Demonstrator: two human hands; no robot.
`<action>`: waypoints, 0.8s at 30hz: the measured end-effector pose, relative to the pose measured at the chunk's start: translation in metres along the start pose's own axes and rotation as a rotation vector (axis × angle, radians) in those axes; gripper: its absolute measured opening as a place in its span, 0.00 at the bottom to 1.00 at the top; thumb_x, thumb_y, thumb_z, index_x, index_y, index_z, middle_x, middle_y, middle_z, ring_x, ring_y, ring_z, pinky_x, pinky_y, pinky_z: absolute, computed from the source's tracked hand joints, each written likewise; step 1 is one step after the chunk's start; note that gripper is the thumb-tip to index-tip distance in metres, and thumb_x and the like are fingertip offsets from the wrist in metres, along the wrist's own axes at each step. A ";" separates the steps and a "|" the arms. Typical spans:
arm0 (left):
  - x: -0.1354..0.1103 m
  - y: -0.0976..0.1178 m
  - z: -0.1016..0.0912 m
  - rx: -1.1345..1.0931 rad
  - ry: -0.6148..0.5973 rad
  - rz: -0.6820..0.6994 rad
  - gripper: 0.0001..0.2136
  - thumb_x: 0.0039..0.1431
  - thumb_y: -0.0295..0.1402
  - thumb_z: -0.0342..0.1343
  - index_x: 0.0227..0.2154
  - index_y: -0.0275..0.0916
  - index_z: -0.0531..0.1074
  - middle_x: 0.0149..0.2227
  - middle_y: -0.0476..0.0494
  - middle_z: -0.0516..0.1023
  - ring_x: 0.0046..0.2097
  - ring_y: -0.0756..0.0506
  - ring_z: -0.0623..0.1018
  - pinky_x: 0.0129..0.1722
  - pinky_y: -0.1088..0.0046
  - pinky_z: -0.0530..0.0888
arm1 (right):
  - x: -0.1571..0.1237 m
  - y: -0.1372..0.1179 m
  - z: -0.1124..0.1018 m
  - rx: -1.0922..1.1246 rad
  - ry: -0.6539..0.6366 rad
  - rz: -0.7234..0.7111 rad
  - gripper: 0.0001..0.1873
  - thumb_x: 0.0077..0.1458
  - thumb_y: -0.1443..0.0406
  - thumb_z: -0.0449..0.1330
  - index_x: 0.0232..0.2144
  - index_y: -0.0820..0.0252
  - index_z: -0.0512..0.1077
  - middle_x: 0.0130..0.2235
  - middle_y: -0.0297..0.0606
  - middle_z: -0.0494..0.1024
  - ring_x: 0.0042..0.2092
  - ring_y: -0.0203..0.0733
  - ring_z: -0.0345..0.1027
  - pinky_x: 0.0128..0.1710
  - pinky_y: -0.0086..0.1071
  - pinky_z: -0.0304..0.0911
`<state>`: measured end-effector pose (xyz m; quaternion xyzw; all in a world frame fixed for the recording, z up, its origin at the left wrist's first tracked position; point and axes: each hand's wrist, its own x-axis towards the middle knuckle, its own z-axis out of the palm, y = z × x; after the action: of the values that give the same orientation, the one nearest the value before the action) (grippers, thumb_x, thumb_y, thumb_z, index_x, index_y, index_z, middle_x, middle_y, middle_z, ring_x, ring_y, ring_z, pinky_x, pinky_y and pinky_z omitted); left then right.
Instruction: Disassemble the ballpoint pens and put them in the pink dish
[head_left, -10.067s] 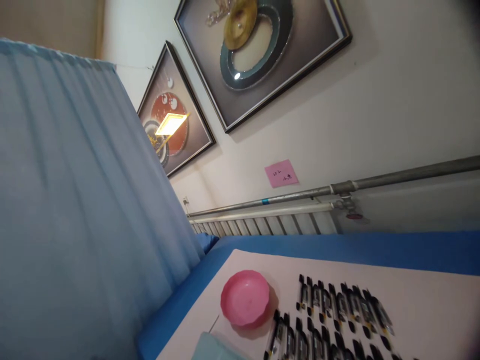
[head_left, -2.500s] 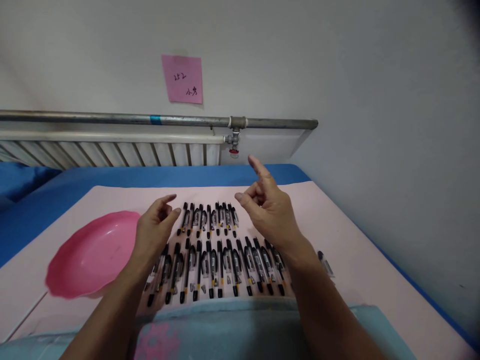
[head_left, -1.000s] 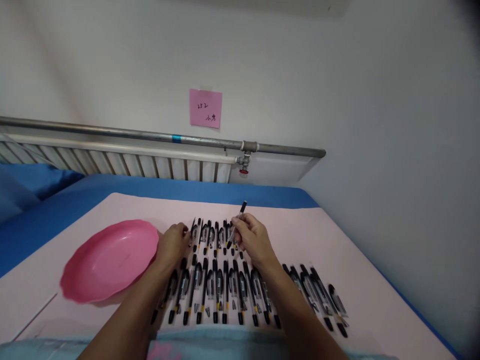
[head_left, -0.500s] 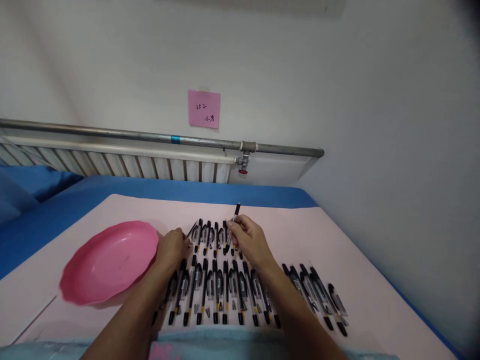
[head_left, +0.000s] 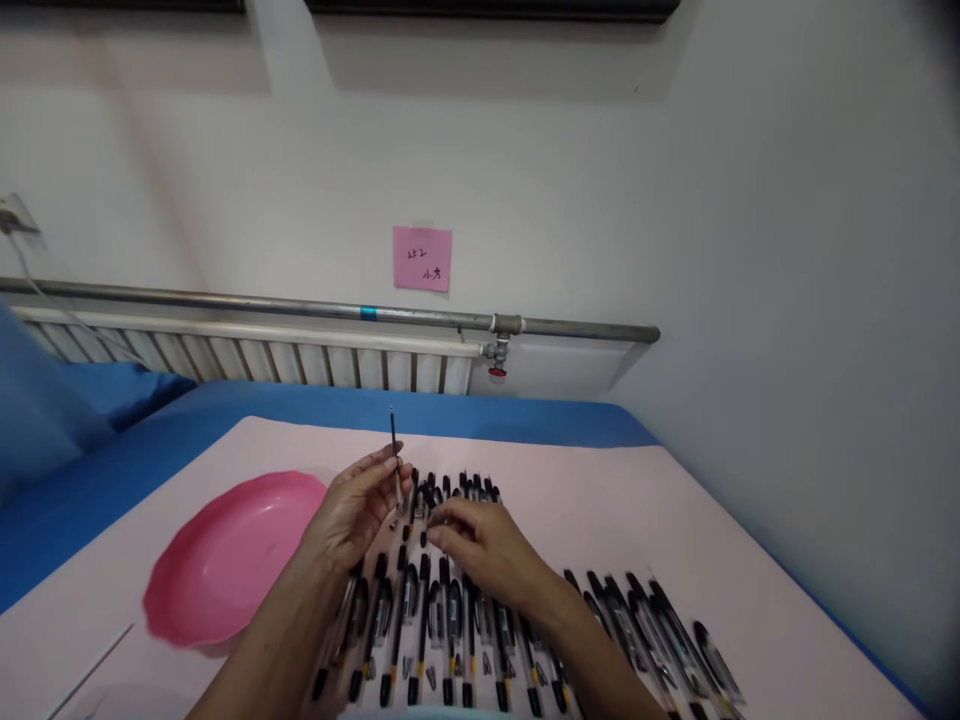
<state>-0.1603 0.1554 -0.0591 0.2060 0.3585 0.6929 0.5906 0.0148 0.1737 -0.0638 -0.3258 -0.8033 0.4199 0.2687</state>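
The left hand [head_left: 354, 515] is pinching a thin dark ink refill [head_left: 394, 432] between its thumb and fingers. The refill stands almost straight up, with its top poking out above the fingertips. It is over the pink surface [head_left: 585, 510], nearer to the far edge than to the side by the person, and it is in front of the left end of the far row of pen parts [head_left: 482, 488]. The right hand [head_left: 484, 550] is just beside the left hand, over that same far row, with its fingers bent down. The fingers hide what is under them, so I cannot tell if this hand has hold of anything.

A longer near row of pen parts [head_left: 454, 615] lies closer to the person, with black caps, clear tubes and little silver bits [head_left: 430, 678] in it. The right arm goes over some of it. More pen parts, the right-hand bunch [head_left: 636, 625], lie slanted toward the right edge of the pink surface. The pink bowl [head_left: 225, 560] sits by the left edge, next to the left arm. The pink surface lies on top of a blue surface [head_left: 517, 420], which shows past its far edge. Behind that are a white radiator [head_left: 300, 365] and a gray pipe [head_left: 255, 305], with a pink note [head_left: 422, 262] on the wall above
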 end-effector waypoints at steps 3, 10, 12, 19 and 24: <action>-0.002 0.003 0.005 -0.083 0.064 0.034 0.09 0.53 0.16 0.51 0.34 0.30 0.72 0.30 0.39 0.74 0.34 0.47 0.76 0.36 0.73 0.75 | -0.001 0.000 0.001 0.003 -0.034 -0.014 0.06 0.53 0.67 0.55 0.33 0.60 0.72 0.26 0.30 0.69 0.27 0.33 0.59 0.26 0.24 0.51; -0.006 0.003 0.012 -0.151 0.077 0.059 0.09 0.54 0.14 0.49 0.32 0.29 0.72 0.30 0.40 0.73 0.35 0.45 0.76 0.35 0.70 0.76 | -0.002 -0.001 0.004 -0.054 -0.052 -0.037 0.04 0.52 0.68 0.56 0.30 0.59 0.71 0.25 0.28 0.68 0.27 0.32 0.58 0.26 0.23 0.51; -0.008 0.003 0.014 -0.157 0.079 0.070 0.09 0.54 0.14 0.49 0.32 0.29 0.72 0.30 0.40 0.73 0.34 0.45 0.76 0.34 0.70 0.76 | -0.002 -0.001 0.004 -0.073 -0.048 -0.037 0.03 0.52 0.69 0.56 0.29 0.59 0.70 0.24 0.28 0.68 0.27 0.31 0.58 0.26 0.23 0.51; -0.009 0.003 0.015 -0.177 0.105 0.078 0.08 0.55 0.15 0.49 0.32 0.29 0.72 0.30 0.40 0.73 0.34 0.45 0.76 0.34 0.69 0.76 | -0.003 0.000 0.005 -0.070 -0.053 -0.043 0.04 0.53 0.68 0.55 0.29 0.59 0.70 0.26 0.29 0.70 0.28 0.32 0.61 0.28 0.24 0.53; -0.009 0.003 0.015 -0.188 0.085 0.097 0.09 0.55 0.15 0.49 0.32 0.29 0.72 0.31 0.41 0.73 0.34 0.45 0.76 0.35 0.69 0.76 | -0.003 0.000 0.005 -0.068 -0.049 -0.052 0.04 0.53 0.69 0.55 0.29 0.58 0.71 0.27 0.28 0.70 0.29 0.32 0.61 0.28 0.23 0.52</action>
<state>-0.1498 0.1505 -0.0454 0.1373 0.3060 0.7595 0.5573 0.0130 0.1694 -0.0667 -0.3035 -0.8316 0.3932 0.2485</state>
